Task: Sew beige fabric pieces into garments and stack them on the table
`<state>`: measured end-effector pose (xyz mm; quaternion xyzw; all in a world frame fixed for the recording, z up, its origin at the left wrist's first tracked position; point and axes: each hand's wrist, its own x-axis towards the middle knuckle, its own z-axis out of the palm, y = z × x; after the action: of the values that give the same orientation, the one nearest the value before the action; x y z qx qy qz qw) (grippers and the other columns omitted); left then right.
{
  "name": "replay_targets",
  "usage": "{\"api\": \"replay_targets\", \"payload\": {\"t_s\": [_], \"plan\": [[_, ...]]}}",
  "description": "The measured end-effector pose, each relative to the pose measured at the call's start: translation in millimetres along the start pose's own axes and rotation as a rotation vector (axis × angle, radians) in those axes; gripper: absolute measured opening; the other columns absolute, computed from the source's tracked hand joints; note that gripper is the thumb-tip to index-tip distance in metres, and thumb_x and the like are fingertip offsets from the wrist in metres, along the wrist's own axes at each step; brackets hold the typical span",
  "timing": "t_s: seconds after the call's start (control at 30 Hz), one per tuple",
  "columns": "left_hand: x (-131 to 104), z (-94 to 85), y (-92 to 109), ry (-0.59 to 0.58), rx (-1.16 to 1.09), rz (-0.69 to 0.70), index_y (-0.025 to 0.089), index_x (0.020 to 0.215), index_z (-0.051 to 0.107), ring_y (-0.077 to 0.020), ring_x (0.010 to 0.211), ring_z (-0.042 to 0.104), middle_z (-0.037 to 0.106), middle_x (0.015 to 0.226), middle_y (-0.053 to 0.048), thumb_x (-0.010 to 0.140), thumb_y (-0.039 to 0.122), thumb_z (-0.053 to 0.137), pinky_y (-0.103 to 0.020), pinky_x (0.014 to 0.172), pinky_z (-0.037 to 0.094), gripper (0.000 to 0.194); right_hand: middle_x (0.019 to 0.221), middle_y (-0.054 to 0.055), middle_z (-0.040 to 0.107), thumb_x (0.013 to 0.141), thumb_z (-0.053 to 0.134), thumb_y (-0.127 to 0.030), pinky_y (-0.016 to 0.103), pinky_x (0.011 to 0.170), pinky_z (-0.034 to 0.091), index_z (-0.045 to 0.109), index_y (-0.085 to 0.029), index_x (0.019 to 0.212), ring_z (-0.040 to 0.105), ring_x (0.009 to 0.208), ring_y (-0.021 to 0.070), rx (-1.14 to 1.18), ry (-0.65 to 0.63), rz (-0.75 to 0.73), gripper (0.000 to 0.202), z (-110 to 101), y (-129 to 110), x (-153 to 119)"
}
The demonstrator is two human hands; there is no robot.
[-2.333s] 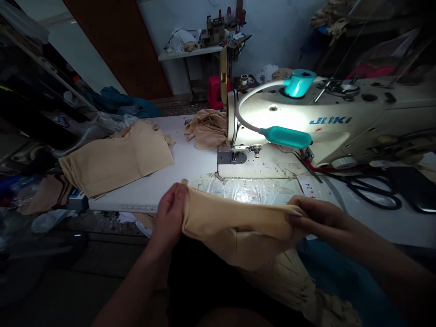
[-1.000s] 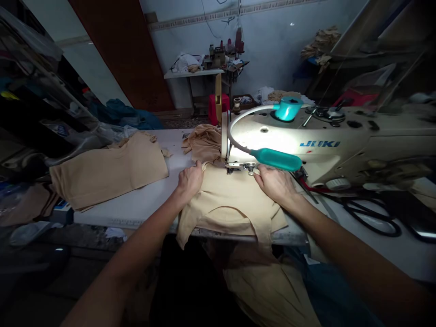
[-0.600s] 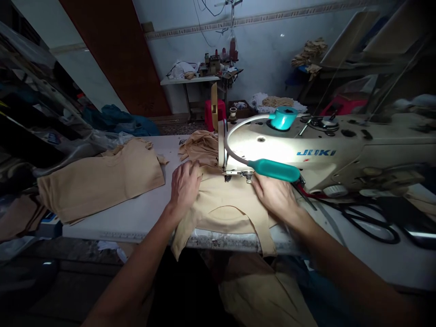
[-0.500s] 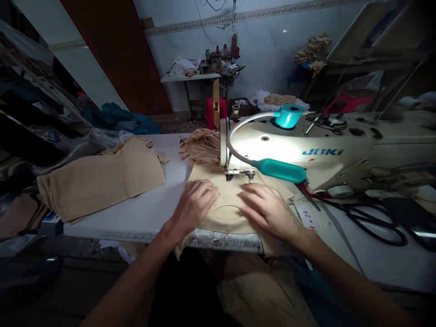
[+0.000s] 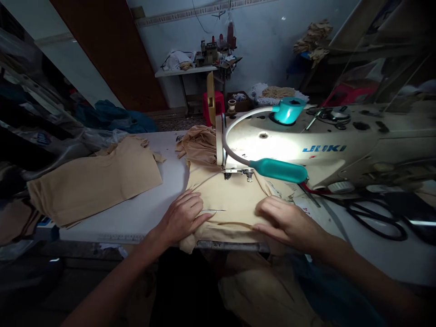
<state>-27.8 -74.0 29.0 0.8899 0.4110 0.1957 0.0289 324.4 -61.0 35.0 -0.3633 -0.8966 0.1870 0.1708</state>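
Note:
A beige garment [image 5: 231,195] lies spread on the sewing machine table, its far part under the presser foot area of a JUKI sewing machine [image 5: 323,159]. My left hand [image 5: 184,215] grips the cloth at its left side, fingers curled over it and thumb pointing inward. On the right, my right hand [image 5: 286,220] holds the garment's near right part between bent fingers and thumb. A curved opening edge and a thin dark line show on the cloth between my hands. The needle point is too small to make out.
A stack of beige cut pieces [image 5: 98,177] lies on the left of the table. A teal lamp [image 5: 281,170] on a bent neck lights the machine. Bunched beige cloth [image 5: 200,143] sits behind the needle area. A black cable [image 5: 374,222] coils at right.
Both hands have moved apart and slightly toward me, pulling the garment flatter and wider. The curved opening has shifted nearer the table's front edge and narrowed. The camera view has shifted slightly.

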Motion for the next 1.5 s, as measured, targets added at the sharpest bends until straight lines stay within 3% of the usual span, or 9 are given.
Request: {"api": "replay_targets", "payload": {"t_s": [0.13,0.27,0.43,0.63,0.77,0.87,1.03,1.27,1.5], "plan": [[7,6.5,6,0.008,0.029,0.03,0.017,0.114,0.073,-0.0265,0.123,0.07,0.077,0.119,-0.012,0.112,0.028,0.053,-0.041,0.11,0.056,0.022,0.132,0.013,0.071,0.11,0.056,-0.036,0.046,0.103,0.053,0.068,-0.023,0.128,0.065,0.123,0.0306,-0.045,0.175,-0.018,0.025,16,-13,19],[2,13.7,4,-0.071,0.121,-0.008,0.019,0.142,0.066,-0.0303,0.138,0.062,0.067,0.148,-0.014,0.111,0.031,0.056,-0.045,0.114,0.053,0.034,0.14,0.012,0.072,0.111,0.051,-0.024,0.051,0.11,0.051,0.069,-0.024,0.131,0.066,0.129,0.0293,-0.1,0.161,-0.033,0.028,43,-11,18],[-15,18.8,-7,-0.127,0.135,-0.074,0.02,0.145,0.066,-0.0304,0.148,0.054,0.062,0.157,-0.012,0.112,0.035,0.054,-0.047,0.121,0.047,0.037,0.15,0.013,0.067,0.11,0.047,-0.018,0.057,0.12,0.044,0.067,-0.023,0.134,0.06,0.143,0.0294,-0.168,0.189,-0.009,0.031,58,2,-6],[-20,15.0,0,-0.096,0.078,-0.131,0.02,0.142,0.067,-0.031,0.152,0.051,0.063,0.154,-0.013,0.112,0.036,0.052,-0.048,0.125,0.044,0.037,0.152,0.012,0.066,0.11,0.052,-0.027,0.057,0.122,0.043,0.068,-0.024,0.135,0.055,0.149,0.0327,-0.08,0.293,0.071,0.03,41,-16,-32],[-24,1.7,29,0.096,-0.018,-0.105,0.023,0.135,0.068,-0.0294,0.145,0.058,0.071,0.141,-0.011,0.111,0.027,0.056,-0.049,0.122,0.047,0.028,0.128,0.008,0.078,0.109,0.055,-0.036,0.047,0.105,0.058,0.075,-0.03,0.122,0.072,0.122,0.0304,0.144,0.346,0.297,0.024,27,-36,-79],[-28,2.8,63,0.172,-0.144,-0.02,0.024,0.123,0.069,-0.0254,0.119,0.07,0.076,0.114,-0.008,0.108,0.018,0.059,-0.042,0.106,0.056,0.02,0.099,0.007,0.081,0.107,0.058,-0.042,0.037,0.077,0.059,0.078,-0.027,0.106,0.076,0.088,0.0256,0.277,0.231,0.47,0.025,31,-42,-127],[-34,53.1,131,-0.057,-0.386,0.222,0.02,0.105,0.07,-0.018,0.077,0.063,0.068,0.085,-0.005,0.11,0.022,0.054,-0.031,0.071,0.053,0.016,0.092,0.006,0.079,0.106,0.056,-0.041,0.031,0.067,0.053,0.078,-0.023,0.099,0.074,0.081,0.0238,0.336,-0.031,0.667,0.029,67,-32,-203],[-30,137.7,188,-0.525,-0.462,0.244,0.022,0.105,0.072,-0.0218,0.093,0.066,0.07,0.102,-0.007,0.11,0.02,0.052,-0.032,0.08,0.055,0.021,0.107,0.008,0.076,0.093,0.066,-0.023,0.033,0.082,0.053,0.073,-0.022,0.104,0.073,0.097,0.0262,0.183,-0.215,0.682,0.013,116,-39,-250],[-10,175.5,229,-0.604,-0.5,0.203,0.024,0.105,0.075,-0.029,0.102,0.066,0.069,0.108,-0.011,0.106,0.02,0.054,-0.04,0.088,0.056,0.021,0.099,0.006,0.074,0.084,0.064,-0.009,0.031,0.081,0.051,0.07,-0.021,0.091,0.071,0.09,0.0235,0.244,-0.232,0.692,0.014,118,-29,-272]]}}
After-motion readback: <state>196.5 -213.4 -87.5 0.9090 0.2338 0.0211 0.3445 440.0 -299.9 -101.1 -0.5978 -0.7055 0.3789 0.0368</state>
